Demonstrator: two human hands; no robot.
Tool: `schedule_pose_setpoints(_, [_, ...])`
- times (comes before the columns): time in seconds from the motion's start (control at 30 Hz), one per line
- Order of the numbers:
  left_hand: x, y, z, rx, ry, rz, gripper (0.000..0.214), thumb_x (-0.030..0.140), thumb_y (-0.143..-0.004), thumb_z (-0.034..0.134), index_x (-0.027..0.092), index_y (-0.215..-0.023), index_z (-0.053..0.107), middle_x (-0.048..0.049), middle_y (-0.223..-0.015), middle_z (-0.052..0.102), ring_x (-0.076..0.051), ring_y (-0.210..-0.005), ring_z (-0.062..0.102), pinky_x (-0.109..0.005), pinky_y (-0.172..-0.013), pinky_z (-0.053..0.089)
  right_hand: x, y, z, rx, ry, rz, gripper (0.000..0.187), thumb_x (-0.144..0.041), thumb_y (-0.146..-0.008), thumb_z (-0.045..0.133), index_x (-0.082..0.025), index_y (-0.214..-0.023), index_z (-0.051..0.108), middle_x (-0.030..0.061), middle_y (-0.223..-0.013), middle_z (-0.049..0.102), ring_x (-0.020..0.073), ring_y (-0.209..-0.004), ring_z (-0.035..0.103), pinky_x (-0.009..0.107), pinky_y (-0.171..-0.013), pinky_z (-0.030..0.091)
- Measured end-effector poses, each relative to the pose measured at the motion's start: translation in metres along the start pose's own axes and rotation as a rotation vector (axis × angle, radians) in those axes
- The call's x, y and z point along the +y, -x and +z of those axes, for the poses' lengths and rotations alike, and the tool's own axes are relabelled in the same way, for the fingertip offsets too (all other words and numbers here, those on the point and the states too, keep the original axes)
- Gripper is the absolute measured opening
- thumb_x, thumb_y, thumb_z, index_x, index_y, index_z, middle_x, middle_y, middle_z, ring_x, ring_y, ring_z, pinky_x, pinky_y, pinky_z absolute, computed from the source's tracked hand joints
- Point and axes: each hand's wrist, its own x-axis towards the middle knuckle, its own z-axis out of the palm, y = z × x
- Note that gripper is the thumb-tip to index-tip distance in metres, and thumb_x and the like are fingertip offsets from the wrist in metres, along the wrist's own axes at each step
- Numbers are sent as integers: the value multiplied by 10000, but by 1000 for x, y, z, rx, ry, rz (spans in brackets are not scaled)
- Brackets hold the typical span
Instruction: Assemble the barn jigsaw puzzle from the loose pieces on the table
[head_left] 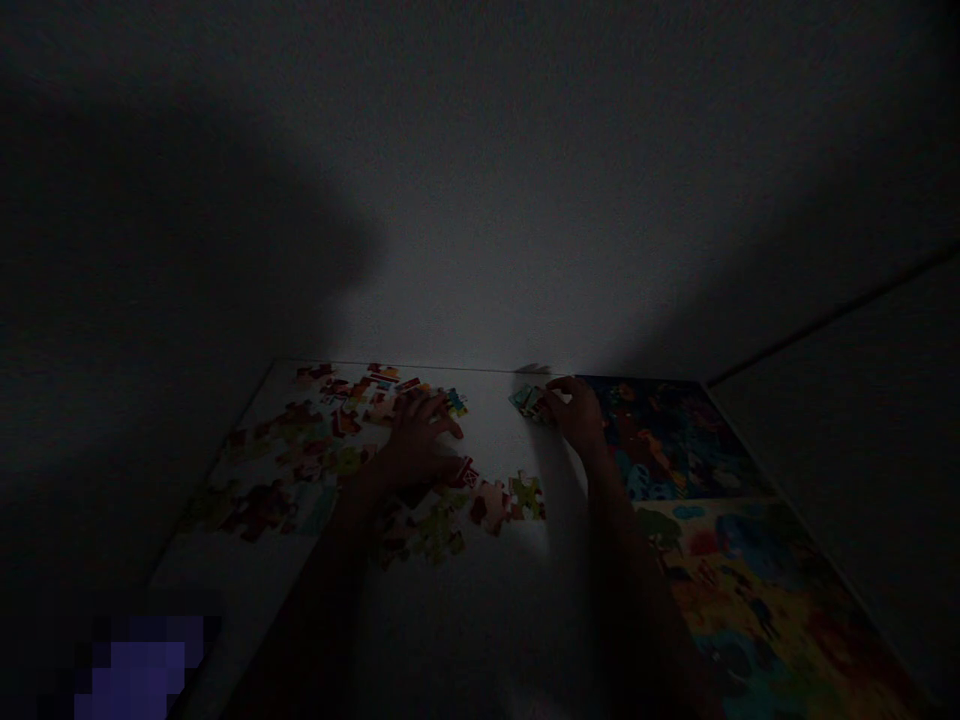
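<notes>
My right hand [579, 412] is closed in a pinch at the edge of a pale green jigsaw puzzle piece [523, 398] near the far edge of the white table. Whether this is one piece or a few joined ones is hard to tell in the dim light. To the left, my left hand [420, 445] rests with fingers apart over scattered jigsaw pieces and seems to hold none. A blue and yellow piece [457, 402] lies just beyond its fingers. Closer to me are a red piece [468, 472], a pinkish piece [491, 503] and a green piece [527, 495].
Several more loose pieces [300, 415] spread over the left part of the white table [480, 620]. On the right lie colourful picture sheets, a dark blue one [675, 430] and a yellow one [757, 590]. A pale wall [480, 200] rises behind the table.
</notes>
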Motion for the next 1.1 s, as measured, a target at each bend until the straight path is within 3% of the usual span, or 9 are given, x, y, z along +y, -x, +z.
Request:
schedule_pose_setpoints(0.13, [0, 3, 0, -35, 0, 7, 359, 427, -659, 800, 316, -992, 725, -41, -1523, 402, -375, -1432, 270, -608, -1149, 197, -9, 1, -8, -31, -58, 10, 278, -369, -821, 539, -163, -946, 678, 108, -991, 681, 231, -925, 601, 362, -836, 454])
schedule_pose_setpoints(0.37, [4, -1, -8, -92, 32, -11, 201, 389, -784, 699, 340, -973, 743, -12, -1532, 404, -348, -1450, 246, -615, -1151, 148, -52, 16, -26, -521, 0, -133, 200, -332, -873, 568, -172, -938, 669, 71, -953, 693, 173, -839, 617, 290, -760, 454])
schedule_pose_setpoints(0.53, [4, -5, -6, -27, 79, -8, 177, 346, -815, 662, 306, -969, 738, -31, -1490, 468, -310, -1409, 342, -574, -1157, 199, -73, 29, -14, -716, 15, -163, 220, -293, -884, 608, -160, -1051, 661, 81, -1015, 695, 169, -870, 633, 277, -771, 463])
schedule_pose_setpoints(0.7, [-2, -8, -5, 146, 245, -70, 277, 221, -898, 473, 229, -1065, 694, -69, -1343, 603, -222, -1297, 501, -468, -1132, 350, -86, 39, 8, -731, 47, -193, 314, -278, -874, 635, -161, -1165, 619, 101, -1137, 648, 193, -1004, 618, 296, -865, 452])
schedule_pose_setpoints(0.83, [-7, -8, -6, 231, 341, -140, 341, 155, -861, 424, 210, -1072, 686, -62, -1320, 620, -205, -1306, 501, -439, -1126, 386, -93, 44, 21, -713, 77, -213, 399, -258, -844, 671, -153, -1216, 570, 119, -1219, 579, 202, -1088, 578, 314, -928, 437])
schedule_pose_setpoints(0.97, [-8, -8, -7, 322, 518, -178, 404, 89, -780, 414, 221, -1026, 706, -31, -1259, 663, -198, -1265, 542, -442, -1130, 384, -94, 45, 22, -738, 115, -211, 446, -230, -810, 703, -123, -1216, 555, 144, -1227, 552, 227, -1111, 560, 339, -931, 446])
schedule_pose_setpoints(1.1, [-11, -11, -8, 481, 697, -222, 333, 98, -764, 445, 217, -917, 716, -34, -1169, 708, -208, -1196, 597, -426, -1098, 413, -97, 47, 17, -755, 112, -267, 417, -225, -803, 709, -126, -1187, 581, 151, -1201, 573, 247, -1100, 564, 362, -937, 448])
